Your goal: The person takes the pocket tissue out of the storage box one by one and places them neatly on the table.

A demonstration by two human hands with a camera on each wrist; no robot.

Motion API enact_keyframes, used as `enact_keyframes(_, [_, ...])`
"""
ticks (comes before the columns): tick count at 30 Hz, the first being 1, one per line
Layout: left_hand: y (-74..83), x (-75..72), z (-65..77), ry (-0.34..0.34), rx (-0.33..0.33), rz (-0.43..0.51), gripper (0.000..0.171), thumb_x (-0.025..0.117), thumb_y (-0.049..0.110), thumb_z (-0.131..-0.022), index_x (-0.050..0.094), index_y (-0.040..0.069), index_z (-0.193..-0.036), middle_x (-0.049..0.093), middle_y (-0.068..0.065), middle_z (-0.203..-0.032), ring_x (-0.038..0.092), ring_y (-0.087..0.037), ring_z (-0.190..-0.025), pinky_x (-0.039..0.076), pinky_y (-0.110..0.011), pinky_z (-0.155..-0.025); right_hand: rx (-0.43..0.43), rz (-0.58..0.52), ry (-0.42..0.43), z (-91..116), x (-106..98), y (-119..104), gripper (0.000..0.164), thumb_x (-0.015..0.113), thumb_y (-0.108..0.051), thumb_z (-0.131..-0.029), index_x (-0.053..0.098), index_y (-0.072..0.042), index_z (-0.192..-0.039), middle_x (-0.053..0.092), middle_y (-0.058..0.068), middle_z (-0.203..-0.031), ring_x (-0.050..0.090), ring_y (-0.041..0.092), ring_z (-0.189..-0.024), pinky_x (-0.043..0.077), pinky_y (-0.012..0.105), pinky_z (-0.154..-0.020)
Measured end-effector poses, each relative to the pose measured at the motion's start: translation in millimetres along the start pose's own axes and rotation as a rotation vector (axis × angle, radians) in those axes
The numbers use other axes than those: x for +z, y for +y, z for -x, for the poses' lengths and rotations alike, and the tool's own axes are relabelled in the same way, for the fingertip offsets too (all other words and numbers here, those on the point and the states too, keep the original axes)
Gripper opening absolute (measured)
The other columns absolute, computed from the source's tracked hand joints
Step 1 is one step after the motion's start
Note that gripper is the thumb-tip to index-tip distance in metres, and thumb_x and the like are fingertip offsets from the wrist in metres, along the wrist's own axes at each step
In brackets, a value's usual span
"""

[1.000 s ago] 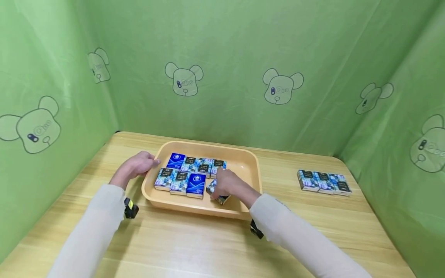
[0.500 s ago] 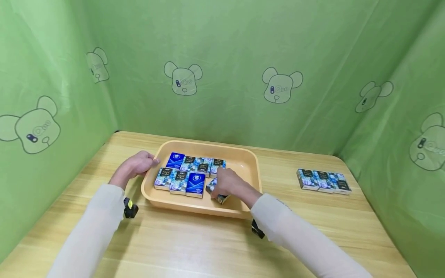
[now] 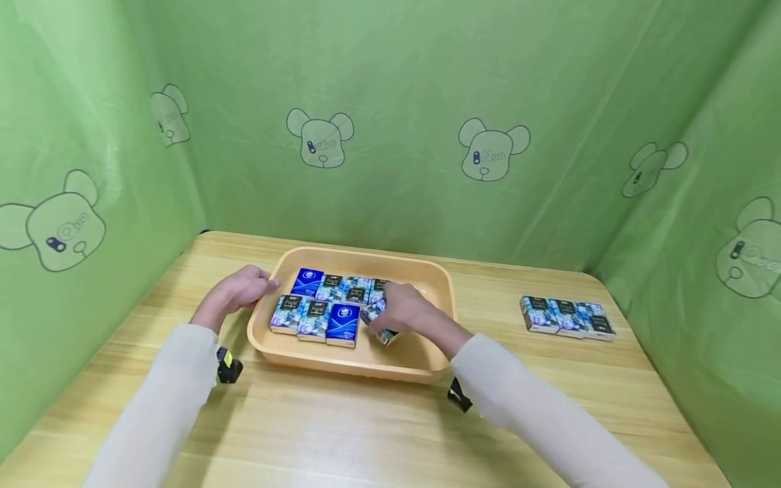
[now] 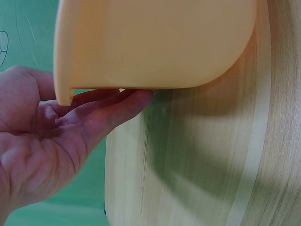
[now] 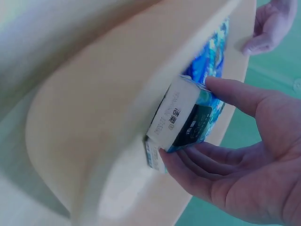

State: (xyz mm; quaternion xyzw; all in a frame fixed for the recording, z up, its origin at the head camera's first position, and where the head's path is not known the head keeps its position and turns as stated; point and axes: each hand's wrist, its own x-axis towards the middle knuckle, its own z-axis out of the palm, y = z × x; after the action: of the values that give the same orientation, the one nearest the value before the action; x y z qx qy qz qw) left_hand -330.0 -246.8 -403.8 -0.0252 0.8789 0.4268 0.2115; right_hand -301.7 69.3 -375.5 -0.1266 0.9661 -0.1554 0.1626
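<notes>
My left hand (image 3: 247, 283) grips the left rim of a peach-coloured plastic tray (image 3: 348, 367). In the left wrist view its fingers lie along the tray's outer wall (image 4: 160, 44). Over the tray's right half, my right hand (image 3: 407, 309) pinches a small blue floral tissue pack (image 3: 387, 336) between thumb and fingers. That pack (image 5: 178, 115) is tilted in the right wrist view, another pack's edge showing below it. To its left, floral packs (image 3: 315, 318) and plain blue packs (image 3: 344, 322) lie in two rows in the tray. My right hand partly covers the back row's rightmost pack.
Three floral tissue packs (image 3: 567, 317) lie side by side on the wooden table (image 3: 342, 434), right of the tray. A green curtain (image 3: 403, 74) with bear-head drawings encloses the back and sides.
My right hand has moved slightly towards the tray's back, bringing the pinched pack along. The left hand keeps its grip on the rim, and the other packs stay put.
</notes>
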Motion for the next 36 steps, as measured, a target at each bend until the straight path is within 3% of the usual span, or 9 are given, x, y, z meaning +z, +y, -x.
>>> enact_keyframes(5, [0.9, -0.7, 1.1, 0.0, 0.008, 0.008, 0.044, 0.044, 0.02, -0.107, 0.051, -0.014, -0.135, 0.069, -0.021, -0.108, 0.07, -0.019, -0.087, 0.06, -0.032, -0.082, -0.019, -0.012, 0.035, 3, -16, 7, 0.059, 0.086, -0.035, -0.076, 0.061, -0.001, -0.118, 0.065, 0.01, -0.098, 0.062, 0.022, -0.086, 0.056, 0.033, -0.075])
enact_keyframes(15, [0.5, 2.1, -0.5, 0.001, 0.002, 0.005, 0.045, 0.043, 0.02, -0.108, 0.051, -0.013, -0.136, 0.069, -0.022, -0.111, 0.071, -0.019, -0.088, 0.059, -0.029, -0.08, 0.029, -0.127, 0.08, 10, -60, 39, 0.074, 0.076, -0.047, -0.085, 0.054, 0.0, -0.138, 0.066, 0.016, -0.111, 0.066, 0.024, -0.093, 0.057, 0.031, -0.076])
enact_keyframes(25, [0.6, 3.0, 0.3, 0.007, -0.01, -0.004, 0.043, 0.044, 0.021, -0.108, 0.053, -0.012, -0.134, 0.07, -0.021, -0.109, 0.07, -0.019, -0.089, 0.059, -0.029, -0.081, 0.091, -0.11, 0.149, 17, -88, 91, 0.08, 0.07, -0.054, -0.089, 0.055, 0.009, -0.135, 0.065, 0.026, -0.119, 0.063, 0.032, -0.1, 0.055, 0.034, -0.077])
enact_keyframes(30, [0.1, 2.3, -0.2, 0.012, -0.013, -0.007, 0.042, 0.045, 0.022, -0.108, 0.055, -0.011, -0.132, 0.07, -0.021, -0.111, 0.07, -0.019, -0.091, 0.059, -0.03, -0.083, 0.157, -0.122, 0.159, 21, -95, 120, 0.082, 0.066, -0.055, -0.091, 0.051, 0.012, -0.137, 0.06, 0.031, -0.127, 0.061, 0.039, -0.108, 0.056, 0.043, -0.083])
enact_keyframes(31, [0.0, 1.9, 0.2, 0.014, -0.013, -0.01, 0.042, 0.045, 0.022, -0.108, 0.055, -0.011, -0.131, 0.07, -0.021, -0.111, 0.07, -0.019, -0.09, 0.059, -0.03, -0.082, 0.167, -0.117, 0.167, 22, -95, 125, 0.08, 0.065, -0.054, -0.091, 0.052, 0.012, -0.135, 0.06, 0.031, -0.125, 0.061, 0.038, -0.105, 0.056, 0.042, -0.081])
enact_keyframes(33, [0.1, 1.4, 0.2, 0.02, -0.016, -0.011, 0.041, 0.045, 0.022, -0.107, 0.056, -0.011, -0.13, 0.07, -0.02, -0.11, 0.07, -0.019, -0.089, 0.058, -0.03, -0.082, 0.194, -0.111, 0.175, 23, -95, 137, 0.068, 0.065, -0.053, -0.092, 0.059, 0.009, -0.117, 0.063, 0.025, -0.103, 0.06, 0.032, -0.087, 0.054, 0.038, -0.071])
enact_keyframes(36, [-0.2, 1.1, 0.9, 0.026, -0.017, 0.002, 0.039, 0.046, 0.021, -0.107, 0.057, -0.01, -0.127, 0.069, -0.019, -0.108, 0.07, -0.018, -0.088, 0.059, -0.031, -0.083, 0.242, -0.101, 0.182, 23, -92, 155, 0.052, 0.065, -0.053, -0.091, 0.054, -0.003, -0.081, 0.049, 0.006, -0.069, 0.045, 0.018, -0.061, 0.043, 0.029, -0.055])
